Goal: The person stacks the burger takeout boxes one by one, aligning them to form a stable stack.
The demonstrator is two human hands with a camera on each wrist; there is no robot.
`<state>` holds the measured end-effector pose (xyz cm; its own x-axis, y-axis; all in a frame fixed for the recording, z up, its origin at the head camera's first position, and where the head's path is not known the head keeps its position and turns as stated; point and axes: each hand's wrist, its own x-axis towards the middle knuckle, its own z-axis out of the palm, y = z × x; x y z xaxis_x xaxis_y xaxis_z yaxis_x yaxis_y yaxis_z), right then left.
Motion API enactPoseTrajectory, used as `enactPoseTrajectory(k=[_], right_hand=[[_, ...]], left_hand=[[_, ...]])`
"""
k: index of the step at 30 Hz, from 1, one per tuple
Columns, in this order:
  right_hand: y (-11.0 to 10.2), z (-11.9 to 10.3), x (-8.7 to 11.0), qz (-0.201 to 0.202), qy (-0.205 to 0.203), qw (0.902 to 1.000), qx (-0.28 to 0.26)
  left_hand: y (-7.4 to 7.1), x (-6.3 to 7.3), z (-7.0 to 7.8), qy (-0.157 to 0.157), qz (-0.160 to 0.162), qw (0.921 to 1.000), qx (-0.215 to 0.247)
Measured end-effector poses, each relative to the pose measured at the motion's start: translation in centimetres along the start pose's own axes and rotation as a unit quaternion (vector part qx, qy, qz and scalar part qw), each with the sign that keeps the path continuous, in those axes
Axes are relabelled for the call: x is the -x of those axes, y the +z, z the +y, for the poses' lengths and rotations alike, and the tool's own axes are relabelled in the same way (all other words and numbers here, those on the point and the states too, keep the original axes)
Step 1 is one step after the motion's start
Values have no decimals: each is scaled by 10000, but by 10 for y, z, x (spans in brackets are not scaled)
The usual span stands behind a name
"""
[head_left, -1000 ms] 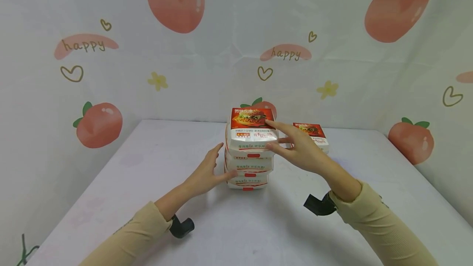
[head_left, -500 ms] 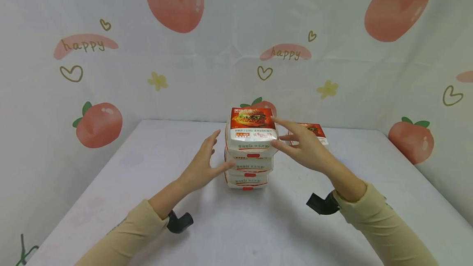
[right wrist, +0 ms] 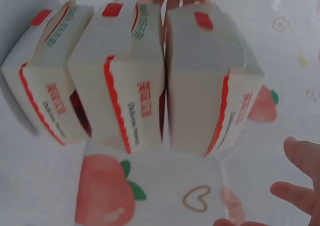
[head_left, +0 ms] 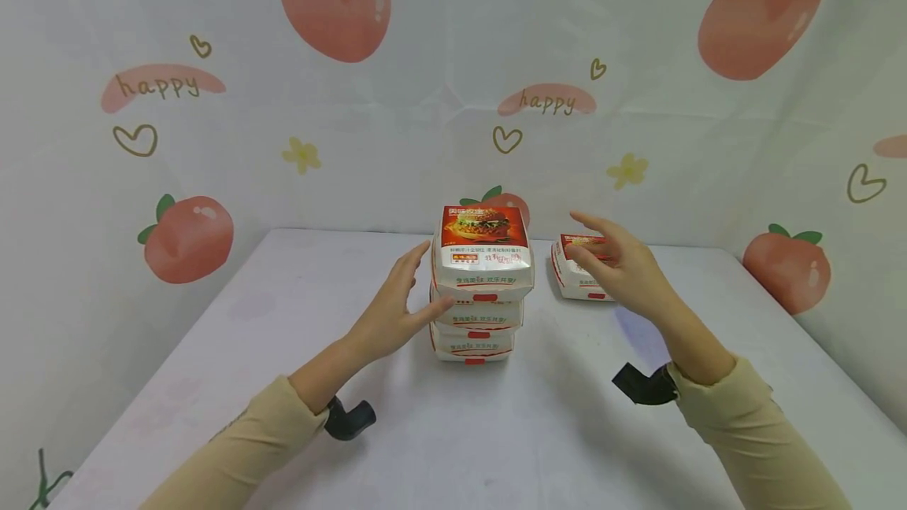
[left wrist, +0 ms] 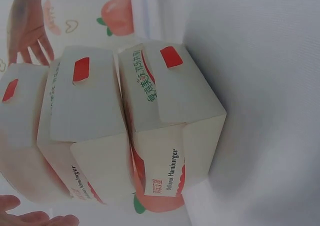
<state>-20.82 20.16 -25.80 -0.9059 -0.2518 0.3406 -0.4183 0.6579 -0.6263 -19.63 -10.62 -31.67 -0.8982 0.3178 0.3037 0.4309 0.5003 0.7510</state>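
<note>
Three white cardboard hamburger boxes stand stacked in the middle of the table in the head view. The top box (head_left: pixel 485 258) has a red lid with a burger picture and juts slightly over the middle box (head_left: pixel 489 316). Lowest is the bottom box (head_left: pixel 473 348). My left hand (head_left: pixel 388 313) is at the stack's left side, fingers extended and the thumb overlapping its front. My right hand (head_left: pixel 627 270) is in the air right of the stack, fingers spread and holding nothing. In the right wrist view, its fingers (right wrist: pixel 295 193) are apart from the boxes.
Another hamburger box (head_left: pixel 583 286) sits on the table behind my right hand, which partly covers it. A white curtain (head_left: pixel 418 156) with printed fruit hangs at the table's back edge. Wrist cameras (head_left: pixel 645 384) stick out from both sleeves.
My right hand has left the top box and moved right, in front of the separate box. My left hand has shifted slightly beside the stack. The boxes stay in place.
</note>
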Motion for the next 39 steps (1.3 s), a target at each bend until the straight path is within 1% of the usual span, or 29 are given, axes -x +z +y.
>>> enactPoseTrajectory(k=[6, 10, 16, 19, 28, 31, 35, 39], right_hand=[[-7, 19, -2, 146, 334, 9993, 23], [-10, 34, -4, 198, 524, 9984, 96], [-12, 54, -5, 281, 940, 9951, 85], [-12, 64, -6, 336, 1025, 9941, 52], [-13, 94, -7, 306, 1326, 9906, 106], [-12, 104, -8, 229, 1485, 9885, 154], [-11, 114, -8, 98, 1691, 9854, 179], [-10, 121, -8, 116, 1772, 9840, 150]], left_hand=[[0, -2, 1, -8, -9, 10000, -95], [0, -1, 3, 21, -13, 10000, -80], [0, -1, 3, 66, 5, 10000, -73], [1, -1, 3, 81, 20, 9999, -66], [1, 0, 4, 94, 24, 10000, 2], [1, 0, 4, 80, 26, 10000, 7], [1, 0, 5, 58, 15, 10000, 10], [1, 0, 6, 32, -4, 10000, -20]])
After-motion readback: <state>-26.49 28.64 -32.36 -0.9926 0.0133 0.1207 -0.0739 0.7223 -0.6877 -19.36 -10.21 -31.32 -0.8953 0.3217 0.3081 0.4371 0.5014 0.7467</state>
